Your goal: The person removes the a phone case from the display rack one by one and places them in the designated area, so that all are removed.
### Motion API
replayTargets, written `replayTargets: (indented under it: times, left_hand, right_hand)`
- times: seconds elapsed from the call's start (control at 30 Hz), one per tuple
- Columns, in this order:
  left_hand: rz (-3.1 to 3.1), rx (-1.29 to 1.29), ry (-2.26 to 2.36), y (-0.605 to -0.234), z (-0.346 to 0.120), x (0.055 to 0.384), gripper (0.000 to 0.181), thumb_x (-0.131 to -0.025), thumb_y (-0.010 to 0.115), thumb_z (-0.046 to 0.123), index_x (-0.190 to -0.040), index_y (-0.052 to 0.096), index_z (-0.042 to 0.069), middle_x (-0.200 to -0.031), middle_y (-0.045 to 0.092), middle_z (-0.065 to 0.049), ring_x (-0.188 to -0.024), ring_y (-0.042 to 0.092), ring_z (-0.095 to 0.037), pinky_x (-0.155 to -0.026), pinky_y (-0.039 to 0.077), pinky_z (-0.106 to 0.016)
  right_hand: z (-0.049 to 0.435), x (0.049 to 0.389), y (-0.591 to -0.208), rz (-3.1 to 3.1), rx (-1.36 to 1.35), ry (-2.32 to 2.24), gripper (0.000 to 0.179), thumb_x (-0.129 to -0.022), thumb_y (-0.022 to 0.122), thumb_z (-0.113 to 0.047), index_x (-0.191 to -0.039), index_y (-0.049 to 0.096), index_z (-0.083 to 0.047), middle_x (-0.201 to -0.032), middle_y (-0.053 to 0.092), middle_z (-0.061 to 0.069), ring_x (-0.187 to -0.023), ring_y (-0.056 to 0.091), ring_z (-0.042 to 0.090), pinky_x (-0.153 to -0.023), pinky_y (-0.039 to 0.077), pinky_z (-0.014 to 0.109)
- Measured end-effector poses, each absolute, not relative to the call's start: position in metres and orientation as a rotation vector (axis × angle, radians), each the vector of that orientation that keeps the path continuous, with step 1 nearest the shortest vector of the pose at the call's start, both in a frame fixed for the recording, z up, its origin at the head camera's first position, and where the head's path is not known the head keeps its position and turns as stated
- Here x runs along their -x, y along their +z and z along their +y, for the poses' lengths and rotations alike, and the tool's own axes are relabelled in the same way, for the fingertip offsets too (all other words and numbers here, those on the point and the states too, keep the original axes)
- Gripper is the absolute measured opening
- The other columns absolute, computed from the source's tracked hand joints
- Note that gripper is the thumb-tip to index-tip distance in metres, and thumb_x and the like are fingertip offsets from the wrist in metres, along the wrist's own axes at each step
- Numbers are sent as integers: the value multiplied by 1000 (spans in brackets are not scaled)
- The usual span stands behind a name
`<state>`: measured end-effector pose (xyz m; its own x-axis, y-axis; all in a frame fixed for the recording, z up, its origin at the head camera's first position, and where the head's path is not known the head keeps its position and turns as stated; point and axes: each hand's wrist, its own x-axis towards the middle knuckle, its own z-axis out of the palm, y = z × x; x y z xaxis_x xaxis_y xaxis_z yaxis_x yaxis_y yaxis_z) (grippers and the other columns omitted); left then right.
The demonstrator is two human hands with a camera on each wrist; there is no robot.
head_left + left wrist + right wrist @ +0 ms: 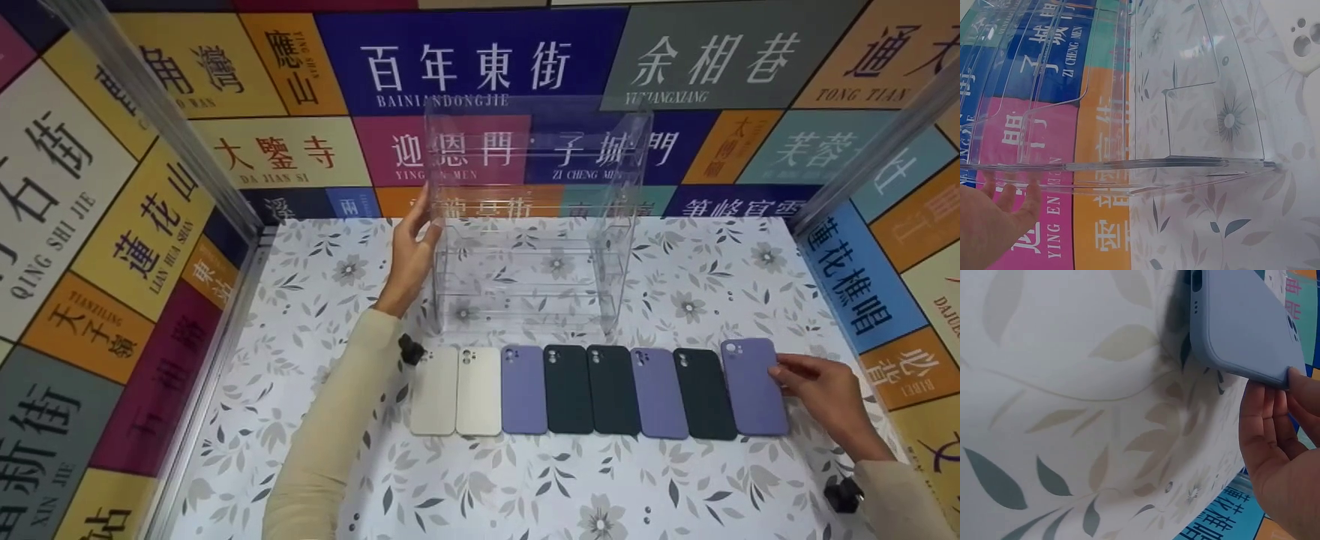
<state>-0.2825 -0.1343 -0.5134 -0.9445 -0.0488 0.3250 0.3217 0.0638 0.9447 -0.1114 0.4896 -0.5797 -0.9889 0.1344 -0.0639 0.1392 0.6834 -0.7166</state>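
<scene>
My right hand (pixel 829 397) pinches the right edge of a purple phone case (pixel 756 386) at the right end of a row. In the right wrist view that case (pixel 1247 326) is tilted, one edge raised off the patterned surface, with the thumb on its back and fingers beneath. My left hand (pixel 414 259) rests against the left side of a clear plastic tiered rack (pixel 529 322). The left wrist view shows its fingertips (pixel 1030 197) spread against the rack's side panel.
Left of the held case lie two white cases (pixel 478 390), two other purple cases (pixel 523 390) and several dark green cases (pixel 568 390), side by side before the rack. Panels with Chinese lettering (pixel 480 60) enclose the floral-patterned table (pixel 480 487) at the back and sides.
</scene>
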Motion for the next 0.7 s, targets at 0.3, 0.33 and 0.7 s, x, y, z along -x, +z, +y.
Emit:
replayTargets:
  times: [0.3,0.33,0.7]
  left_hand:
    - [-2069,273,-1964,-514,-133,283,68,-109,55,-5,-172,34,8,-177,38,-11,-150,51,-35,-127,41,-48]
    - [-2071,273,-1962,-514,-133,283,68,-109,56,-4,-172,34,8,-177,38,-11,-149,51,-34,-127,41,-47]
    - [-2081,275,-1957,-513,-134,281,67,-112,59,2,-173,33,10,-177,38,-10,-151,51,-29,-128,41,-45]
  right_hand:
    - [493,107,-591,2820,-260,-1173,50,-112,66,-19,-147,59,15,-140,64,41,-87,62,-15,-75,57,9]
    - [493,106,-592,2817,-262,-1166,49,-112,66,-19,-147,59,15,-140,64,41,-87,62,-14,-75,57,9]
    - [492,106,-597,2800,-280,-1116,48,-112,65,-18,-145,59,16,-139,64,40,-91,64,-9,-74,58,11]
